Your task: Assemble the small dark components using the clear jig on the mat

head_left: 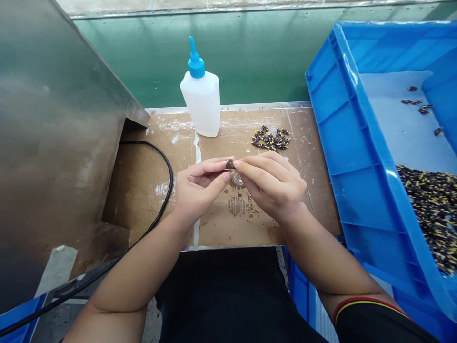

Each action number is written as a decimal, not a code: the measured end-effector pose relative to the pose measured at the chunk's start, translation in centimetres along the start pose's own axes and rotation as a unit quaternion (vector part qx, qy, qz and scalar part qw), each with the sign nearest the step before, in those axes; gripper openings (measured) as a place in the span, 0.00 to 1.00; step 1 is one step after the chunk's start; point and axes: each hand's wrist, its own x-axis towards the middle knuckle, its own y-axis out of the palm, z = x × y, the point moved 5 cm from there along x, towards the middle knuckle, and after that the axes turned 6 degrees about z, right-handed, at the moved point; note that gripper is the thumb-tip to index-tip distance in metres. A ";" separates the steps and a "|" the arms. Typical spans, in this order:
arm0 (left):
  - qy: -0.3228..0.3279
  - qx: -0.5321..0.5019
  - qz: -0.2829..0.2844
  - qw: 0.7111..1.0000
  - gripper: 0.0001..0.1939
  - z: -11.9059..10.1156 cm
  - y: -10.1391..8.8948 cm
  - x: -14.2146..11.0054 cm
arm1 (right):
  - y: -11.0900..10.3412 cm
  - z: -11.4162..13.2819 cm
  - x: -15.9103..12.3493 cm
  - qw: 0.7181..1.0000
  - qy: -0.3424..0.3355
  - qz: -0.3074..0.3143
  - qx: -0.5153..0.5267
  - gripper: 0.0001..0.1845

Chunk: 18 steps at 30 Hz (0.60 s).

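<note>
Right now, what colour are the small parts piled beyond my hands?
The small parts are dark with yellow bits, showing best in the head view.

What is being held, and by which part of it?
A small dark piece, held between left hand and right hand fingertips; the exact part cannot be told.

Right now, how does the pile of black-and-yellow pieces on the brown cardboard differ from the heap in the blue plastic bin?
Size: the pile of small black-and-yellow pieces is a modest cluster, while the heap of black-and-yellow pieces spreads much wider. Place: the pile lies on brown cardboard; the heap lies inside the blue plastic bin. Both are loose jumbles of similar-looking pieces.
</note>
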 end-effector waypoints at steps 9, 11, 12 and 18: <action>-0.081 0.008 -0.029 0.996 0.10 0.6 0.2 -0.1 | 0.5 -1.3 -0.4 0.993 0.104 0.045 0.042 0.15; -0.102 0.005 -0.031 0.994 0.10 0.7 0.2 -0.1 | 0.5 -1.6 -0.5 0.990 0.121 0.054 0.042 0.16; -0.108 0.005 -0.031 0.994 0.10 0.8 0.2 -0.1 | 0.5 -1.7 -0.6 0.989 0.126 0.059 0.044 0.16; -0.111 0.019 -0.033 0.993 0.10 0.8 -0.2 -0.3 | 0.2 -1.8 -0.3 0.984 0.143 0.070 0.079 0.15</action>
